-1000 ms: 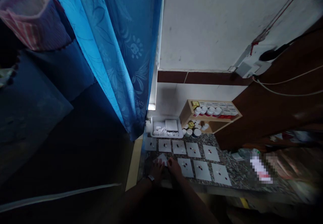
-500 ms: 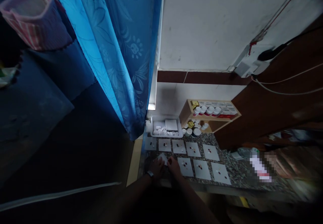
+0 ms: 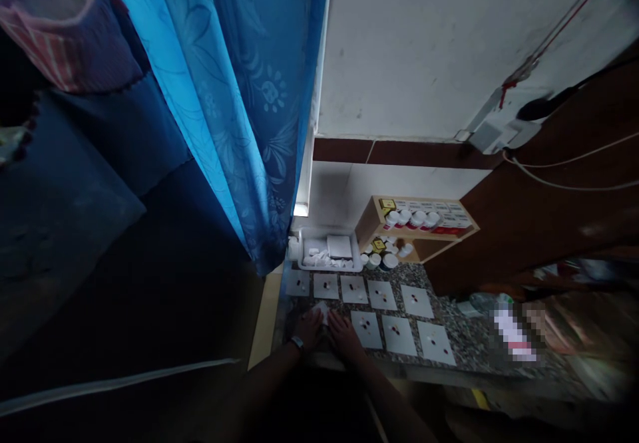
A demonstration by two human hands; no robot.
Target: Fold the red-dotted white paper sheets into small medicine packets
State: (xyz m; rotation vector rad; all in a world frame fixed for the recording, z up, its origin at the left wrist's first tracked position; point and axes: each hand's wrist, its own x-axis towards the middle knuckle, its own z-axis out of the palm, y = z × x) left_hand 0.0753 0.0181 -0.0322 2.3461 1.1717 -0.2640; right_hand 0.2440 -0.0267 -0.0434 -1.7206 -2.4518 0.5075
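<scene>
A small white paper (image 3: 322, 311), partly folded, lies on the counter between my two hands. My left hand (image 3: 308, 330), with a band at the wrist, grips its left side. From the right, my right hand (image 3: 343, 333) lies over the paper with its fingers stretched out flat and slightly apart, fingertips touching it. The paper's lower part is hidden under the hands. Beside and behind them lie several square white sheets (image 3: 368, 340) in two rows, each bearing a few small dark and pale pills (image 3: 395, 329).
Behind the sheets, a white plastic tray (image 3: 357, 257) holds small folded papers and a stack of white sheets. A wooden shelf (image 3: 368, 223) with bottles and boxes stands to its right. A blue curtain (image 3: 259, 163) hangs at left. The counter's front edge (image 3: 419, 378) runs close by.
My right hand's fingers have gone from a pinch at the paper's edge to lying flat over it. My left hand has shifted slightly, still at the paper.
</scene>
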